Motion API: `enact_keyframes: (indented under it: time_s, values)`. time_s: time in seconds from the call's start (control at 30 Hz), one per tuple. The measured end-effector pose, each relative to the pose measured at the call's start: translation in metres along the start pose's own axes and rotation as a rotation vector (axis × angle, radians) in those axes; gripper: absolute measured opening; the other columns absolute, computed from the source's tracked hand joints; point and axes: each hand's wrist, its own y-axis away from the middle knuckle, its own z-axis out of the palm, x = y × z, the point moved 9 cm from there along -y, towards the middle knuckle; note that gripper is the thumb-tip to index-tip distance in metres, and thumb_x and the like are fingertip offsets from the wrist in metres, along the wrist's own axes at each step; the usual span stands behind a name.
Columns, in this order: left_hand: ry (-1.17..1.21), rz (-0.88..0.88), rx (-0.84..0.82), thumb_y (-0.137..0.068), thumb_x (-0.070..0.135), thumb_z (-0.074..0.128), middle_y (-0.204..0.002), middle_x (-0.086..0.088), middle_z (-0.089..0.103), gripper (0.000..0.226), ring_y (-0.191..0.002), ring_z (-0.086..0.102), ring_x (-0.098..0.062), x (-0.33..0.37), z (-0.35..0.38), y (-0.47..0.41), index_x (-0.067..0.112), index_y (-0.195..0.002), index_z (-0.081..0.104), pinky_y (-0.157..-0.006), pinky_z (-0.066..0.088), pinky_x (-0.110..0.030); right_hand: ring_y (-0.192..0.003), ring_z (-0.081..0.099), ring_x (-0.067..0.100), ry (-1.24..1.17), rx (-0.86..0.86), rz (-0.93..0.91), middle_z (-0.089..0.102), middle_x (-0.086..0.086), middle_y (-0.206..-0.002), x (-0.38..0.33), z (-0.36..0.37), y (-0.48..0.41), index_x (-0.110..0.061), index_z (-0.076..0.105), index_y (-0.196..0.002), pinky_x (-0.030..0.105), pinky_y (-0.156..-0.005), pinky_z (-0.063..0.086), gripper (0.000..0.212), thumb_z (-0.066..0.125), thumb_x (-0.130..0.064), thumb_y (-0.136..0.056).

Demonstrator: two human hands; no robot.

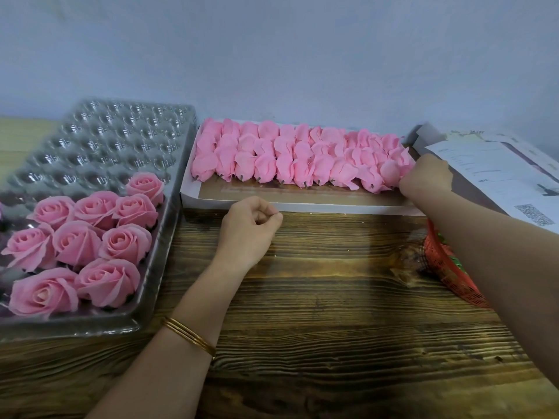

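A person stands at a brown wooden table (332, 282), and I can see both bare arms. A flat white box (302, 205) lies at the back of the table, close to the wall. It holds 3 rows of pink buds (302, 155) lying on their sides, with their little stems pointing to the person. The right hand (426, 179) is stretched out to the right end of the front row. Its fingers curl in against the last bud (390, 172) and touch it, but the back of the hand hides them, so I cannot tell if they hold it. The left hand (251, 228) sits just in front of the box rim, well apart from the right hand. Its fingers are curled in a loose fist with the thumb on the first finger, and I see nothing in it. Thin gold bangles (190, 334) ring the left wrist. To the left of the box is a clear plastic tray (121, 131) with many round cups. 9 open pink roses (78, 240) sit in its near cups. To the right of the box are white papers (496, 173). A red basket (447, 273) peeks out from under the right arm.
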Motion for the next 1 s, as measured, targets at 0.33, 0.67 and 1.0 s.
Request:
enact_keyframes:
  time_s: [0.33, 0.67, 1.0]
  values:
    - [-0.008, 0.012, 0.016, -0.093, 0.017, 0.067, -0.080, 0.001, 0.068, 0.003, -0.080, 0.064, -0.013, 0.002, -0.001, 0.001, 0.016, -0.096, 0.066, -0.081, 0.049, -0.027, -0.096, 0.062, 0.040, -0.052, 0.056, -0.041, 0.056, 0.017, -0.089, 0.001, -0.009, -0.001, -0.004, 0.054, -0.093, 0.034, -0.067, 0.041, 0.016, 0.062, -0.017, -0.090]
    - [-0.026, 0.012, 0.009, -0.093, 0.017, 0.067, -0.083, -0.001, 0.069, 0.006, -0.082, 0.064, -0.013, 0.002, -0.001, 0.001, 0.016, -0.099, 0.066, -0.078, 0.046, -0.024, -0.080, 0.051, 0.033, -0.159, 0.120, -0.049, 0.051, 0.014, -0.088, 0.010, -0.030, -0.003, -0.004, 0.055, -0.090, 0.033, -0.068, 0.041, 0.024, 0.057, -0.028, -0.090]
    - [-0.024, 0.012, -0.003, -0.094, 0.017, 0.066, -0.084, 0.000, 0.068, 0.005, -0.082, 0.063, -0.011, 0.002, 0.000, 0.000, 0.017, -0.099, 0.065, -0.073, 0.044, -0.020, -0.051, 0.040, 0.025, -0.225, 0.141, -0.042, 0.043, 0.010, -0.060, 0.015, -0.057, -0.005, -0.004, 0.052, -0.066, 0.026, -0.046, 0.029, 0.032, 0.056, -0.031, -0.081]
